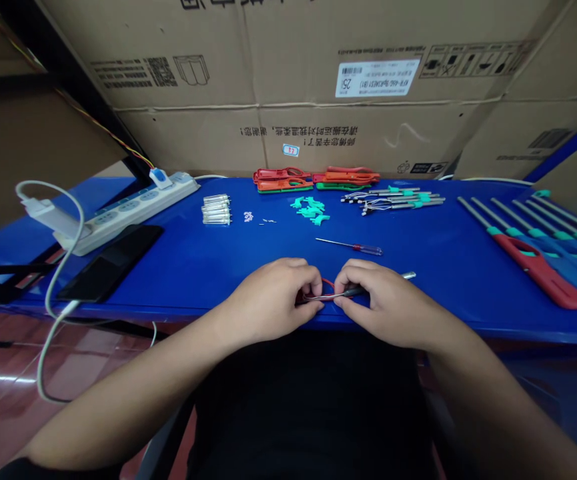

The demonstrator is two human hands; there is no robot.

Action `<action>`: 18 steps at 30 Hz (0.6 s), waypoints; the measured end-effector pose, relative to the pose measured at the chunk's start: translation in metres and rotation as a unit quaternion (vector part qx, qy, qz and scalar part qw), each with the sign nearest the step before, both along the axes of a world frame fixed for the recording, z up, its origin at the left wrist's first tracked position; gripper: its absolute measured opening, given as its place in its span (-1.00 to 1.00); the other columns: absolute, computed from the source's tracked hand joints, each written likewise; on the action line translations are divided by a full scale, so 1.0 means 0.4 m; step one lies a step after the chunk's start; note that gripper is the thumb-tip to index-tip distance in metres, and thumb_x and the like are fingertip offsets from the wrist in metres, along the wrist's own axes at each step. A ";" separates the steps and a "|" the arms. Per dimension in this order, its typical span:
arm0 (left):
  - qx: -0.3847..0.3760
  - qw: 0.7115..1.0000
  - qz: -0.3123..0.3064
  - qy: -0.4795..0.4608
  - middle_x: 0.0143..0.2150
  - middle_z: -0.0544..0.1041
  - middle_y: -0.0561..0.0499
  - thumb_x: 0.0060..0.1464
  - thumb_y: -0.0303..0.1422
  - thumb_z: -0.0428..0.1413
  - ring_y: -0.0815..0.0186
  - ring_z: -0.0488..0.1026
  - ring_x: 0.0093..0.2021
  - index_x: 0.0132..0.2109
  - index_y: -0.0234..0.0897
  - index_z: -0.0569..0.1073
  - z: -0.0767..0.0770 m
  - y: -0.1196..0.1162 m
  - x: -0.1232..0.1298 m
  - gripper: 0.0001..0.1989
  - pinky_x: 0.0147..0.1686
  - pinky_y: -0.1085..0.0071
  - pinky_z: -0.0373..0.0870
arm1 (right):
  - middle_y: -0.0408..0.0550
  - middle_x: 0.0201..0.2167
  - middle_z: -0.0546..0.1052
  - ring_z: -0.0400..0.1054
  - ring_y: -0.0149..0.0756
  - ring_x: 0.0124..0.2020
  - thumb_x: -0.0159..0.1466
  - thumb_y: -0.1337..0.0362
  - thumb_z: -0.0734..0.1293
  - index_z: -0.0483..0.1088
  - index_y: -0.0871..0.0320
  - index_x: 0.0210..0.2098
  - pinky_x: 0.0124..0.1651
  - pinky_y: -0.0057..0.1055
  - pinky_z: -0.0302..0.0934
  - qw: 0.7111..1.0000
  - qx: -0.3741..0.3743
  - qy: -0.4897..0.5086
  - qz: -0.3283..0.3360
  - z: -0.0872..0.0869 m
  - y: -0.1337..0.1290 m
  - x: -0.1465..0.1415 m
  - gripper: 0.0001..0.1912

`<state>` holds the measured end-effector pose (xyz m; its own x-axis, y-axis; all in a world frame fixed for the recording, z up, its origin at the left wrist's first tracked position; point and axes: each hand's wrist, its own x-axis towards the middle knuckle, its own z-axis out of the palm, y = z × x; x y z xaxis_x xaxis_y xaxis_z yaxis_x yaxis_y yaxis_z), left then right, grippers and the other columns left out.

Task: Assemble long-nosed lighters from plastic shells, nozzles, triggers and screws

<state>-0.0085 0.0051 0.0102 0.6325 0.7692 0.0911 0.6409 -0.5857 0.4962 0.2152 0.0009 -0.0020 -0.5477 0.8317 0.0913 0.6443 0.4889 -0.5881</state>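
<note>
At the front of the blue table, my left hand is closed around a red lighter handle half, mostly covered by the fingers. My right hand pinches the dark, wired end of a metal lighter tube, whose silver tip sticks out beyond the knuckles. A thin pale wire stretches between the two sets of fingertips, over the red handle half. Just beyond my hands lies a screwdriver with a clear and red handle.
Farther back are red, orange and green handle shells, teal plastic pieces, wired metal tubes, clear cylinders and tiny pink parts. Long-necked lighters lie right; a phone and power strip, left. Cardboard stands behind.
</note>
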 end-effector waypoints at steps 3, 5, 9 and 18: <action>0.001 1.000 -0.004 -0.020 -0.33 0.46 0.06 0.16 -0.41 0.17 0.35 0.38 -0.31 -0.25 -0.26 0.50 -0.001 0.001 -0.005 -0.98 -0.33 0.43 0.25 | -0.14 -0.22 0.47 0.36 -0.32 -0.17 0.33 0.30 0.28 0.41 0.06 -0.27 -0.11 -0.32 0.24 1.000 0.001 0.015 0.008 -0.007 0.000 0.004 -0.94; -0.001 0.999 -0.006 -0.033 -0.34 0.47 0.06 0.19 -0.40 0.16 0.36 0.39 -0.32 -0.25 -0.26 0.52 -0.001 0.000 -0.008 -0.94 -0.31 0.44 0.26 | -0.14 -0.22 0.47 0.36 -0.32 -0.16 0.33 0.30 0.29 0.41 0.06 -0.25 -0.09 -0.33 0.25 1.000 0.005 0.023 0.010 -0.010 0.000 0.006 -0.94; -0.002 0.999 -0.007 -0.041 -0.35 0.46 0.07 0.18 -0.41 0.17 0.36 0.38 -0.31 -0.26 -0.26 0.53 -0.003 -0.004 -0.013 -0.95 -0.31 0.44 0.25 | -0.14 -0.19 0.48 0.38 -0.32 -0.14 0.31 0.29 0.32 0.43 0.05 -0.23 -0.06 -0.32 0.27 0.999 0.002 0.033 0.009 -0.012 -0.001 0.009 -0.94; 0.004 0.999 -0.006 -0.033 -0.31 0.46 0.06 0.16 -0.42 0.19 0.33 0.39 -0.27 -0.24 -0.25 0.51 0.002 -0.019 -0.013 -0.99 -0.26 0.40 0.27 | -0.16 -0.18 0.50 0.39 -0.32 -0.13 0.26 0.34 0.33 0.41 0.05 -0.19 -0.06 -0.33 0.29 0.999 0.001 0.040 0.006 -0.011 -0.003 0.010 -0.87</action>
<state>-0.0138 -0.0024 0.0109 0.6339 0.7609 0.1386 0.5998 -0.5968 0.5330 0.2193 -0.0005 -0.0063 -0.5481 0.8252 0.1363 0.5902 0.4971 -0.6361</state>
